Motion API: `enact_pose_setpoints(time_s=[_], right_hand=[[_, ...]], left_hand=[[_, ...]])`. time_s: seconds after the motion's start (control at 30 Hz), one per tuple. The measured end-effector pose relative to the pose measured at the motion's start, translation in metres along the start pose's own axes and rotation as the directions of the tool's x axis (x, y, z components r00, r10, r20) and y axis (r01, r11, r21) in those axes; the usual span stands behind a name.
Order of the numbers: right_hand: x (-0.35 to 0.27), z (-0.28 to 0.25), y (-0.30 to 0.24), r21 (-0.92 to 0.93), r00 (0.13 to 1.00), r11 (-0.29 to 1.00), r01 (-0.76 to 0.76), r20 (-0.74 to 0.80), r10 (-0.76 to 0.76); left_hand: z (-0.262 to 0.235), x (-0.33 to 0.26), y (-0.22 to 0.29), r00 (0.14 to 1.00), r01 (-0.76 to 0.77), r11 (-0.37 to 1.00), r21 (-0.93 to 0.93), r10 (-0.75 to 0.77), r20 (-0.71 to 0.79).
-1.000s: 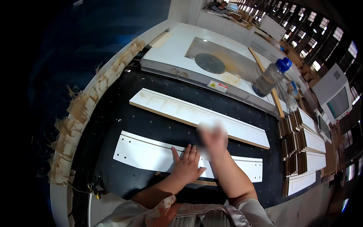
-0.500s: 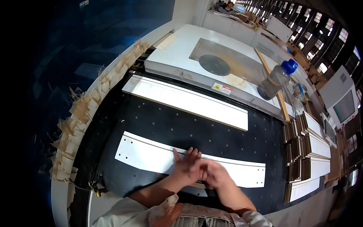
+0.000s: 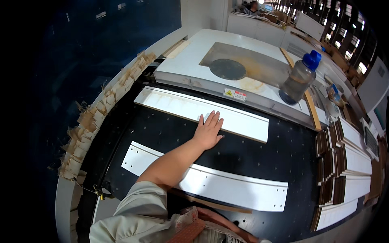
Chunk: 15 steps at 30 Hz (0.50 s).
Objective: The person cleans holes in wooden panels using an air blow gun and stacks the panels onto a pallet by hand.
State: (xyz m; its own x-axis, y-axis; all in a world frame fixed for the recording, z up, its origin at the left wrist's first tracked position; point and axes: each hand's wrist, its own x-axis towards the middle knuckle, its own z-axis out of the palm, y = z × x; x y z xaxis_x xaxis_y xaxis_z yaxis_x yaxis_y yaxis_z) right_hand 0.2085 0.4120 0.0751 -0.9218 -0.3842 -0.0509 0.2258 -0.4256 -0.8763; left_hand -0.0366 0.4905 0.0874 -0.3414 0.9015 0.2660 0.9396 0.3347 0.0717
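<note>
My left hand (image 3: 208, 131) lies palm down with fingers spread on the near edge of the far white panel (image 3: 243, 124). That panel is long, with a groove along its far side. My left forearm crosses over a second long white panel (image 3: 235, 187), slightly curved, with a groove and small holes at both ends. Both panels rest on a black bed (image 3: 162, 128) dotted with small holes. My right forearm (image 3: 231, 226) shows low by my body; the fingers of my right hand are hidden. A thin brown strip (image 3: 219, 205) lies beside the near panel's front edge.
Behind the bed is a white machine cover (image 3: 182, 52) carrying a blue-capped bottle (image 3: 298, 79) and a wooden strip (image 3: 312, 107). Stacked white panels (image 3: 354, 162) stand at right. Ragged tan flaps (image 3: 91, 117) line the left edge. A person (image 3: 252, 8) sits far back.
My left hand has moved from the near panel, where both hands were together, forward onto the far panel. My right hand has drawn back toward my body. The view has shifted slightly.
</note>
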Motion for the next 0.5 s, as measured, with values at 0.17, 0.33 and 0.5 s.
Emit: enact_pose_setpoints(time_s=[0.17,0.33,0.5], right_hand=[[-0.001,-0.016,0.003,-0.016,0.999,0.999,-0.033,-0.007,0.033],[0.003,-0.024,0.004,-0.012,0.999,0.999,-0.053,-0.014,0.052],[0.005,-0.026,0.007,-0.014,0.997,0.998,-0.068,-0.022,0.067]], left_hand=[[0.013,0.040,-0.054,0.983,-0.182,0.983,0.029,0.181,0.019],[-0.001,0.062,-0.094,0.996,0.052,0.985,0.163,-0.063,0.068],[0.014,0.050,-0.079,0.815,0.392,0.843,-0.369,-0.504,-0.286]])
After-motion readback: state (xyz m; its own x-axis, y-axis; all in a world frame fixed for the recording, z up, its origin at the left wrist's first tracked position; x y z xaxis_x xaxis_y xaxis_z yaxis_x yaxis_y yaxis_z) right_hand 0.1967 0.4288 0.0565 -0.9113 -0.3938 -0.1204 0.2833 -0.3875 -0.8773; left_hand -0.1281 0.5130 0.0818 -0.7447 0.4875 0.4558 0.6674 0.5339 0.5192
